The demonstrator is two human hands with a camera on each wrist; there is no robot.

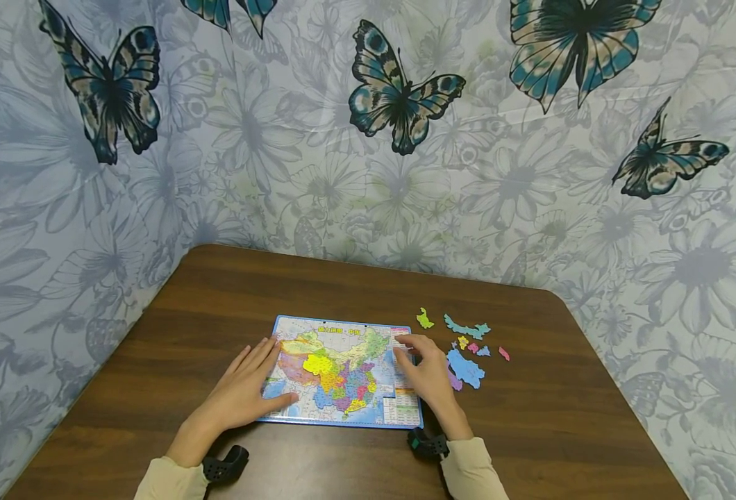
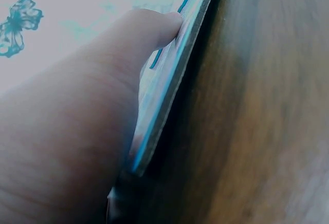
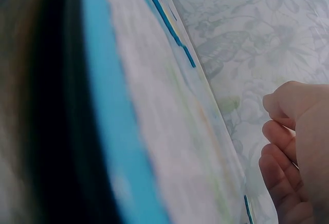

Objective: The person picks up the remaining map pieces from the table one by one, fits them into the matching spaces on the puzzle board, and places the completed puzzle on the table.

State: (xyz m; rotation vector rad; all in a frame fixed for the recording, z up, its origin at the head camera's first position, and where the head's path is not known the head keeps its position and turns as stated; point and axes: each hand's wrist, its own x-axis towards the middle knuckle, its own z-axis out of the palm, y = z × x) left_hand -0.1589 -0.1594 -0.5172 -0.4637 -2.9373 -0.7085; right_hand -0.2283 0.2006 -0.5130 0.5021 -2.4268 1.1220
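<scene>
The board (image 1: pixel 402 411) lies on the tabletop (image 1: pixel 318 455), bearing a coloured map (image 1: pixel 320 364); its seams are too small to make out. The left hand (image 1: pixel 243 389), grip released, rests on the board's left edge. The right hand (image 1: pixel 427 368), loosely bent, grip released, is over its right edge. Loose pieces (image 1: pixel 466 330) lie right of the board; a purple piece (image 1: pixel 455 381) shows only partly. Both wrist views cut the board off.

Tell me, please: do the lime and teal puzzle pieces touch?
Apart: the head view shows brown tabletop between the lime puzzle piece and the teal puzzle piece.
</scene>
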